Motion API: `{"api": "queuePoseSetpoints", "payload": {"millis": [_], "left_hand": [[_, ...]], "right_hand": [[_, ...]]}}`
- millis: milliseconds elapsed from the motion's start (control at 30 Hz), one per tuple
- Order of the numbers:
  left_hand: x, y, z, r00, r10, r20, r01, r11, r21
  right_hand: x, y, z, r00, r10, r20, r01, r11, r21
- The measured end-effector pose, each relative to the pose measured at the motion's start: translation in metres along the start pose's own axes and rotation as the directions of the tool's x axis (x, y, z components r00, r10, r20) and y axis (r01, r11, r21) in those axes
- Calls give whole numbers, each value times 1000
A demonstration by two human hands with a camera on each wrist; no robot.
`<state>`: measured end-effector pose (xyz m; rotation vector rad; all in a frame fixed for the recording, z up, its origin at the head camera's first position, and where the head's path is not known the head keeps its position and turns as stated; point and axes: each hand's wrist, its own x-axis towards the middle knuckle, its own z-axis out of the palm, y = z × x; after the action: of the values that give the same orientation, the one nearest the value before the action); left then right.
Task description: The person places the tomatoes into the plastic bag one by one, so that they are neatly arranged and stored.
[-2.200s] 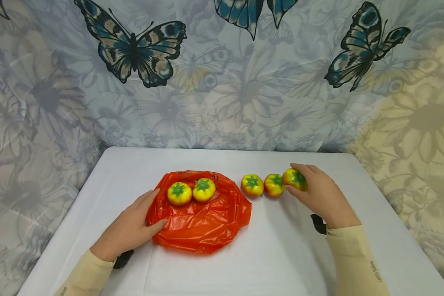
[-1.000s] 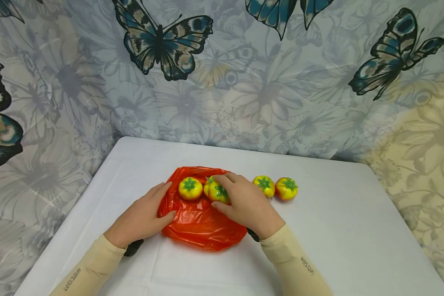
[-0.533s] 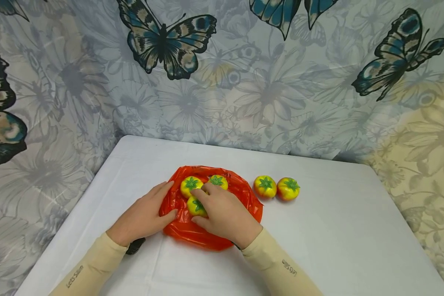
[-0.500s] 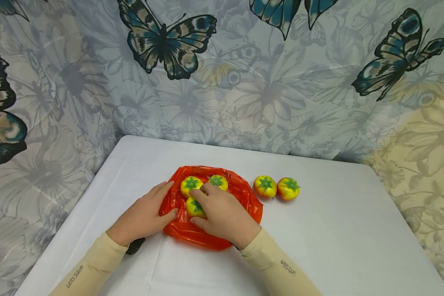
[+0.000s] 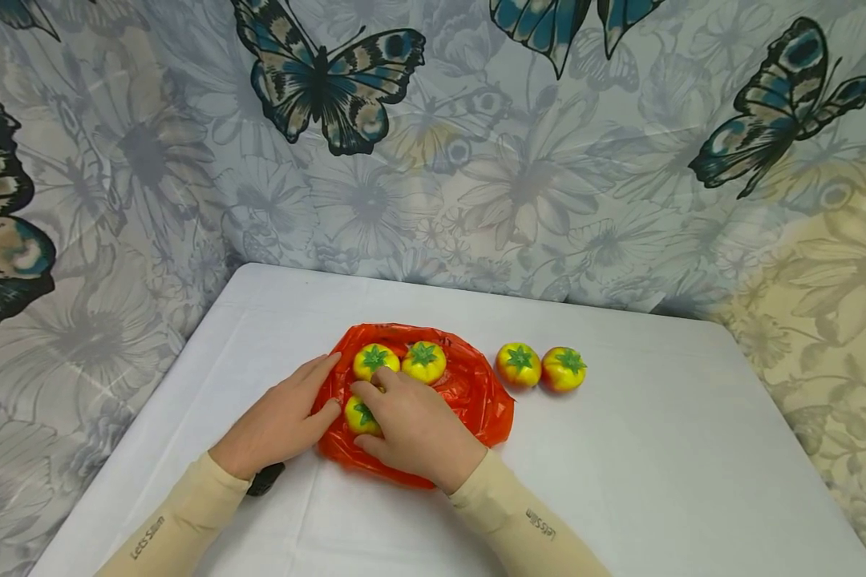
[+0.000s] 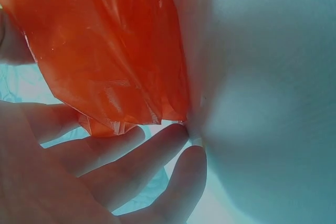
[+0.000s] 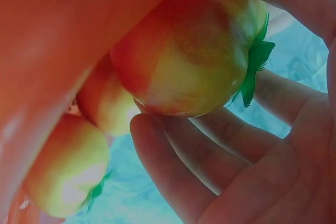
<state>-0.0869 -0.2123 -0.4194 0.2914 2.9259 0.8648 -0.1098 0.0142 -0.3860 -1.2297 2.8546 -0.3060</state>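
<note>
A crinkled red plastic bag lies on the white table. My left hand rests against its left side, fingers spread. In the left wrist view, the bag hangs down to the extended fingers. My right hand holds a yellow-red tomato with a green star-shaped top, low in the bag's mouth. The right wrist view shows that tomato between thumb and fingers, partly behind red plastic. Behind the right hand, two similar tomatoes sit on the bag, one left and one right.
Two more tomatoes, one nearer and one farther right, stand side by side on the white table right of the bag. A cloth wall printed with butterflies and flowers rises behind the table.
My right hand took a tomato from the row on the right and carried it left over the bag, then drew it nearer the front left. The left hand keeps its place against the bag.
</note>
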Motion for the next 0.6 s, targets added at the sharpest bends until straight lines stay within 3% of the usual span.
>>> {"api": "queuePoseSetpoints", "payload": {"millis": [600], "left_hand": [[-2,3,-1,1000,4,4,-4,1000,11]], "right_hand": [[1,-6,9,999,-38,25,39,999,-24]]}}
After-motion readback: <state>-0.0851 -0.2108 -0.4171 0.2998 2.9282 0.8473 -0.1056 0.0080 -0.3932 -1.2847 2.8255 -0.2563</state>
